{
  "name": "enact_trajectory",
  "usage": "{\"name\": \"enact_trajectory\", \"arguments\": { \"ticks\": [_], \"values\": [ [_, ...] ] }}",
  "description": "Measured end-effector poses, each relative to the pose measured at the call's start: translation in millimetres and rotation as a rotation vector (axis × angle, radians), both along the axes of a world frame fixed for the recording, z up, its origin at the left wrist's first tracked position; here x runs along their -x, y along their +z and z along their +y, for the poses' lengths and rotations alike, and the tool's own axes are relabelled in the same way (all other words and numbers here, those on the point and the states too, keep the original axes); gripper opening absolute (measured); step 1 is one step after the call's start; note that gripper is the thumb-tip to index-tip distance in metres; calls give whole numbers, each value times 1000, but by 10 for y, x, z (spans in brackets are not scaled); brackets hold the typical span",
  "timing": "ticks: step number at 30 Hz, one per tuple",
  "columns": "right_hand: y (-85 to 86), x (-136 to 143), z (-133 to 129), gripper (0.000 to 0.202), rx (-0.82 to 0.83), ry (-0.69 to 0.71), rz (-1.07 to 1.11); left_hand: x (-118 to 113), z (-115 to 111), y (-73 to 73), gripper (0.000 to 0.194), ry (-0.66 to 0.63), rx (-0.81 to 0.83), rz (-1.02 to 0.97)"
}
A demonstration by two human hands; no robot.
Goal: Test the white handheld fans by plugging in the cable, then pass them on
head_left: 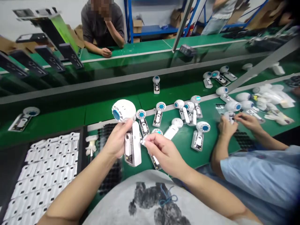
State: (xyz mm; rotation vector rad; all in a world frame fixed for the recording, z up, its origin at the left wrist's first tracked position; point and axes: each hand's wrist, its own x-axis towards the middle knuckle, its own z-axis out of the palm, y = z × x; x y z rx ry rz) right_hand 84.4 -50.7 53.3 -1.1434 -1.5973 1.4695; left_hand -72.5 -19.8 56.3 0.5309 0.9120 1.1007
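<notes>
Above the near edge of the worktop (185, 151), the white unit (135, 142) is held roughly upright, round head uppermost, in the left hand (118, 137); its grip is closed near the neck, presumably so that the body is steadied and left exposed. By the right hand (164, 150), a small white piece (143, 140) is pinched between thumb and fingertips beside the body. At the near left corner, white covers (52, 159) are laid in rows in a black tray (82, 147), probably for orderly pick-up. Farther in, more units (198, 142) are spread, mostly open side up, apparently for access. Toward the right edge, another unit (232, 105) is held in a co-worker's hands (227, 126). Beyond the far edge, spaced units (156, 87) are carried on a green strip (100, 114).
</notes>
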Motion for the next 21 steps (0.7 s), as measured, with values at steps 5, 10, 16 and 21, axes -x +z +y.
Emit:
{"name": "enact_trajectory", "arguments": {
  "ticks": [5,10,16,21],
  "values": [
    [67,29,-209,14,-61,9,-37,-28,-313,81,26,8,-46,25],
    [132,-26,-325,15,-148,78,-180,-29,-480,100,30,-14,-86,152],
    [122,-46,-363,18,-79,214,-300,20,-608,46,29,-187,-64,187],
    [80,9,-440,18,-67,233,-269,50,-725,28,24,-190,-6,206]
  ]
}}
